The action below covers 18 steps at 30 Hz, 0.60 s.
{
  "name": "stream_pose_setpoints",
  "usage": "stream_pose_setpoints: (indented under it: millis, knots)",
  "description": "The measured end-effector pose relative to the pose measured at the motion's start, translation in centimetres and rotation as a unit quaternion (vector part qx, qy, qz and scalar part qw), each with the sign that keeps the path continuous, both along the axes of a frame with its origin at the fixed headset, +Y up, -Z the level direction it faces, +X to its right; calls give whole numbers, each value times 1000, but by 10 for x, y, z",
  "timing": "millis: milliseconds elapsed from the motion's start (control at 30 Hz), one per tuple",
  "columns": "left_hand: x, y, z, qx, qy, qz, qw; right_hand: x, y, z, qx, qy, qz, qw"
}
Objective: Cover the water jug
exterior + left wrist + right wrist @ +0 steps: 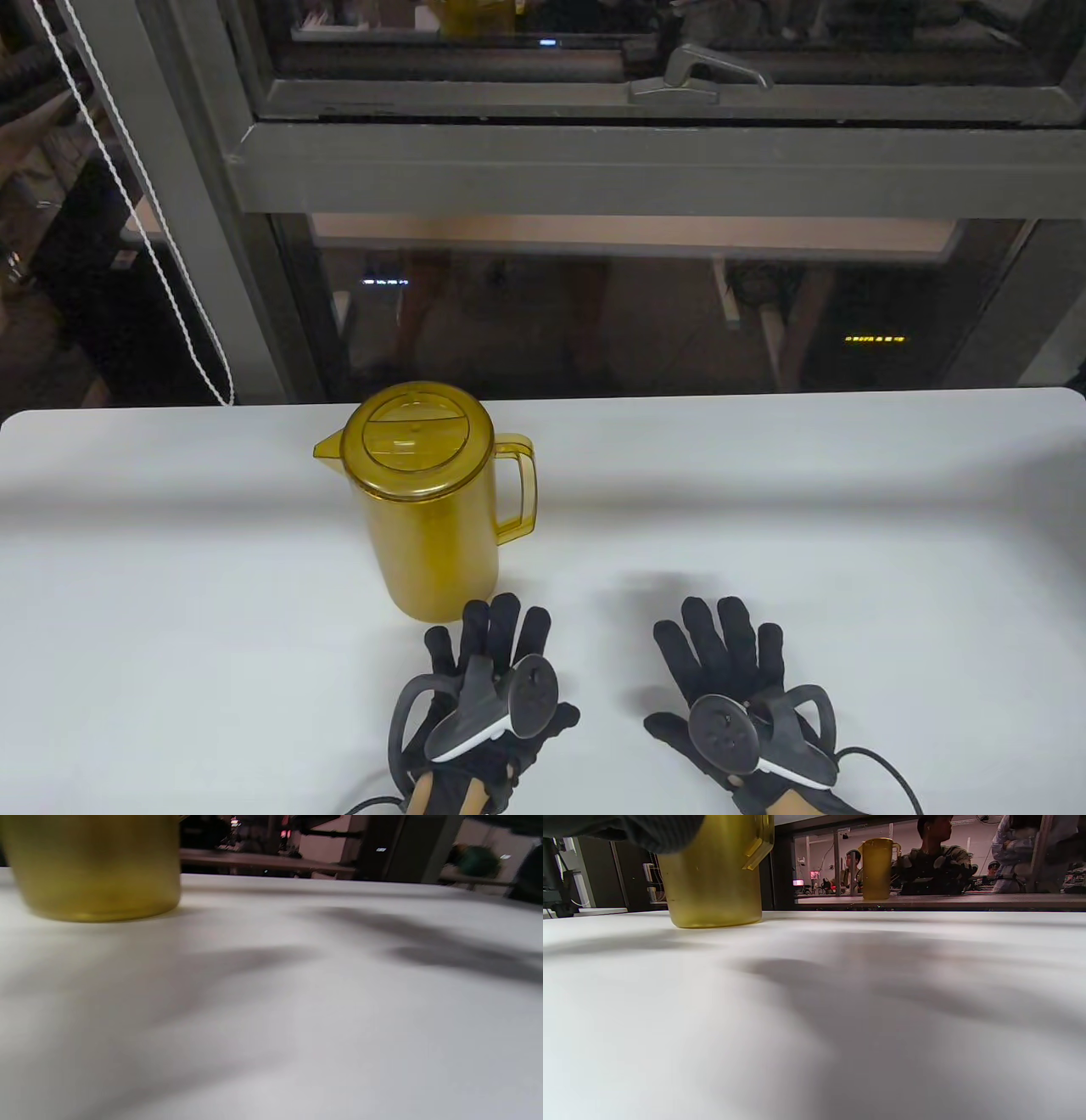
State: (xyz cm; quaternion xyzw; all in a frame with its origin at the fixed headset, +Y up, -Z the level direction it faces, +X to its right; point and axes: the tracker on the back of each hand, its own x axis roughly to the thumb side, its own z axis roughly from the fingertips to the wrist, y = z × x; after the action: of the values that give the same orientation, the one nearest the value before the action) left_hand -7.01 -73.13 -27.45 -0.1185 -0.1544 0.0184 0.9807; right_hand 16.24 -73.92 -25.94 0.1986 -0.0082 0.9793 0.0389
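Standing upright, translucent amber jug (pixel 433 518) wears round lid (pixel 416 435).

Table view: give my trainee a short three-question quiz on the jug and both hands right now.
1. True or false: the lid sits on the water jug.
2. The jug's handle points toward the table view's: A) left B) right C) bottom edge?
3. What does either the left hand or the right hand hold?

Key: 1 true. 2 B. 3 nothing; both lie flat, fingers straight, on the white table, apart from the jug.
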Motion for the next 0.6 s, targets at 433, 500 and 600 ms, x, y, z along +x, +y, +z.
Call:
stream_pose_setpoints:
  millis: [433,500,600]
  knots:
    - [2,-5,13,2,-16,-8,1000,-1,-3,0,-2,3,7,1000]
    - [1,-6,15,3,-15,-11,1000,-1,-3,0,0,4,10,1000]
    - [-1,-7,16,0,-12,-14,1000,-1,-3,1,2,6,13,1000]
